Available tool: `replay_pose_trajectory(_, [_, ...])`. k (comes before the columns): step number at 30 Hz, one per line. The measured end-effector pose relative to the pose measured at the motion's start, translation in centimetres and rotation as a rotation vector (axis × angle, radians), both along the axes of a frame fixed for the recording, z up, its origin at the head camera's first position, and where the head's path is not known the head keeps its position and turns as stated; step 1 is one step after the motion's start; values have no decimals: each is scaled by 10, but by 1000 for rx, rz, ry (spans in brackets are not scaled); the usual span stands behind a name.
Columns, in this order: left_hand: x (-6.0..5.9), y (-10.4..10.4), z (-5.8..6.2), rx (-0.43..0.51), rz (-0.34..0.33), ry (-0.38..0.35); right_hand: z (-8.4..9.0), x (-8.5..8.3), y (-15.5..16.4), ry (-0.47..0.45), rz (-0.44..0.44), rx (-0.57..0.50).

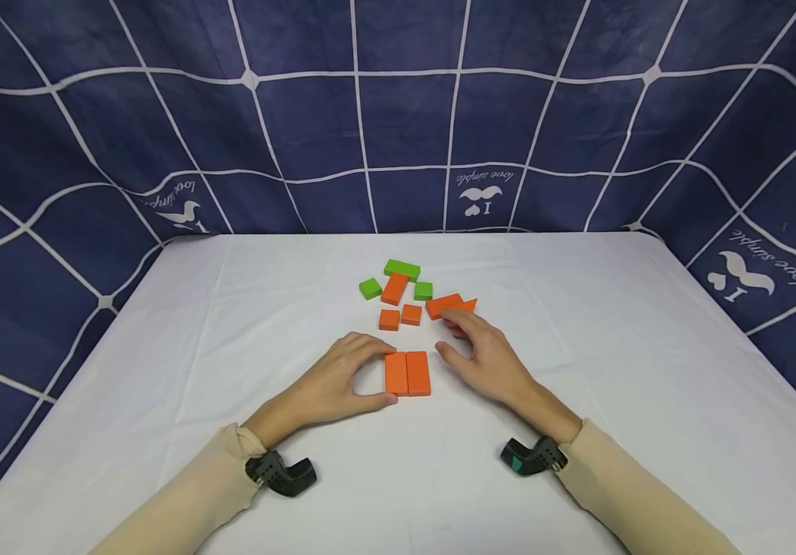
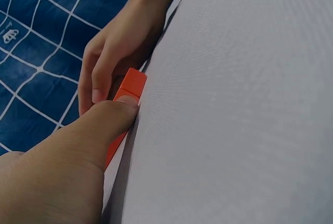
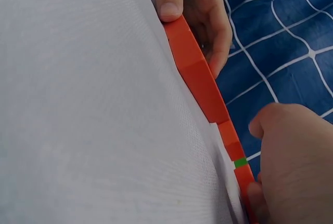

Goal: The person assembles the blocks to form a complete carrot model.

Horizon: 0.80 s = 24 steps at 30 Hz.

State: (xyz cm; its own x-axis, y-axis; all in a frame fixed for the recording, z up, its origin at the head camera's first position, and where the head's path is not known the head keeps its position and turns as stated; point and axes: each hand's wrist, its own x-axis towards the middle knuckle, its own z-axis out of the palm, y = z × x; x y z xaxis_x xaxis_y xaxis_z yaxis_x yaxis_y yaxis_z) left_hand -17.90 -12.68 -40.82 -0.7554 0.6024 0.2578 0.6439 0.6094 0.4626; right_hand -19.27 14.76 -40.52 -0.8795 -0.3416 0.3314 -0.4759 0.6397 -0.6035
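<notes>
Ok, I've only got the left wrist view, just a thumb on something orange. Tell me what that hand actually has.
Observer: Two orange blocks lie side by side, and the left hand pinches the left one end to end.
Operator: Give me the other hand.
Observer: The right hand rests open on the white table, its thumb just apart from the pair.
Operator: Now list what's behind them.
Observer: Three green blocks and more orange pieces sit in a cluster farther back.
</notes>
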Motion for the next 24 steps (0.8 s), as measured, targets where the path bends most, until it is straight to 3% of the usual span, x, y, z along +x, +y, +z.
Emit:
replay_pose_trajectory(6, [0,-1,-1,2,6,0,-2,-6,2,55,-82,5])
replay_pose_trajectory(14, [0,-1,0,9,-1,4,-3,-19,6,114,-130,9])
replay_pose_trajectory(24, [1,-1,-1,5,1,7,-3,-38,1,17,-207,85])
